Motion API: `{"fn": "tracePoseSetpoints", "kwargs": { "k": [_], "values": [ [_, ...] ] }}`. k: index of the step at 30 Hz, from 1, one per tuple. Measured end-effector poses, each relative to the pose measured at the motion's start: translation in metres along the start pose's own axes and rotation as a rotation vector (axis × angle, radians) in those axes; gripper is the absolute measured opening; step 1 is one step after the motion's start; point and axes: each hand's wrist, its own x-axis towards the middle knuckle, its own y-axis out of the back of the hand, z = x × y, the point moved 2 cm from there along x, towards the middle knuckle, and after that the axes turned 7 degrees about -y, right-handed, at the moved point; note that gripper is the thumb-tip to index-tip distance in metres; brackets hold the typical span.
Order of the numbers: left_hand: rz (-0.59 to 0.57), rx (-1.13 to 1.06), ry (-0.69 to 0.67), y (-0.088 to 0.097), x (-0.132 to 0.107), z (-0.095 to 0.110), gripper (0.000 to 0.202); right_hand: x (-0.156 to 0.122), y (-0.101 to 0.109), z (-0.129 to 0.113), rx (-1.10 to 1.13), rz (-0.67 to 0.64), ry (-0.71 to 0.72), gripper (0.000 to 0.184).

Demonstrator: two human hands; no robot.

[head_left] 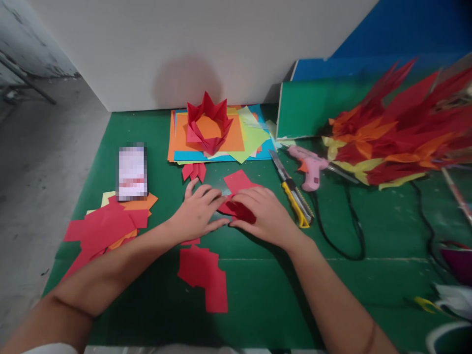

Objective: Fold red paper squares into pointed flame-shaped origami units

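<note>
A piece of red paper [241, 210], partly folded, is between my two hands over the green table. My right hand [267, 214] curls round its right side, fingers above and thumb below. From the left, my left hand [201, 211] meets the paper's left end with bent fingertips and thumb; just how it grips there is partly hidden. Another red paper square [239, 181] lies just behind the fingers. Beyond my left hand sits a small folded red paper piece [194, 171]. Closer to me, several flat red papers [212, 280] overlap on the table.
A red pointed paper ring [228, 123] rests on stacked coloured sheets [180, 156]. Right of my hands lie a yellow utility knife [295, 199] and a pink glue gun [311, 167] with a looped cord. Left are a phone [132, 172] and paper pieces [106, 223]. Red-orange paper flames [401, 132] stand right.
</note>
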Motion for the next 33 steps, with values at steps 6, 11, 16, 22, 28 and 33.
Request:
{"fn": "tracePoseSetpoints", "kwargs": {
  "k": [6, 11, 16, 22, 28, 33],
  "values": [
    [0.087, 0.041, 0.029, 0.001, -0.001, 0.000, 0.028, -0.001, -0.001, 0.005, -0.090, 0.073, 0.085, 0.015],
    [0.080, -0.048, -0.054, 0.003, -0.002, -0.001, 0.027, -0.003, 0.004, 0.012, -0.197, 0.180, 0.150, 0.018],
    [0.077, -0.112, -0.138, 0.002, -0.001, -0.003, 0.028, -0.003, 0.001, 0.016, -0.126, 0.174, 0.136, 0.018],
    [0.104, -0.128, -0.140, 0.000, -0.001, -0.004, 0.025, -0.003, -0.004, 0.013, 0.116, 0.045, 0.118, 0.014],
    [0.128, -0.174, -0.121, 0.000, -0.002, -0.004, 0.025, 0.000, -0.006, 0.012, 0.260, 0.005, -0.001, 0.015],
    [0.126, -0.235, -0.057, -0.001, -0.002, -0.005, 0.028, 0.002, -0.009, 0.012, 0.325, 0.016, -0.056, 0.014]
  ]
}}
